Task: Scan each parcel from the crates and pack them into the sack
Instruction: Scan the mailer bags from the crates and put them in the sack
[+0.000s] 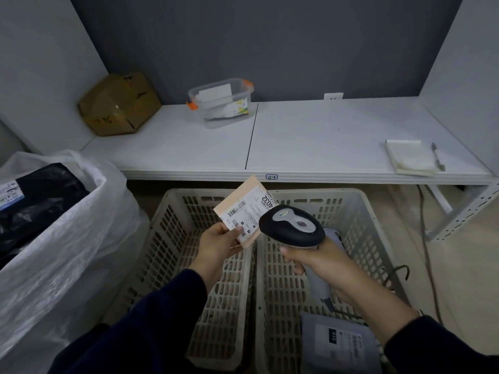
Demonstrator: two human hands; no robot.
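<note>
My left hand (217, 242) pinches a small tan parcel (244, 209) by its lower corner, its white barcode label facing up. My right hand (316, 259) grips the handle of a black and grey barcode scanner (293, 225), whose head sits right beside the parcel's label. Both are held above two beige slatted crates: the left crate (175, 238) and the right crate (361, 238). A grey parcel (343, 344) with a white label lies in the right crate near me. At the left stands the white sack (67, 238), with a black parcel (40, 195) inside.
A white table (310, 141) stands beyond the crates, carrying a brown cardboard box (118, 103), a clear plastic tub (221, 102) with orange clips, and a notepad (410, 157) with a pen (437, 156). Cables (426, 238) run down the floor at the right.
</note>
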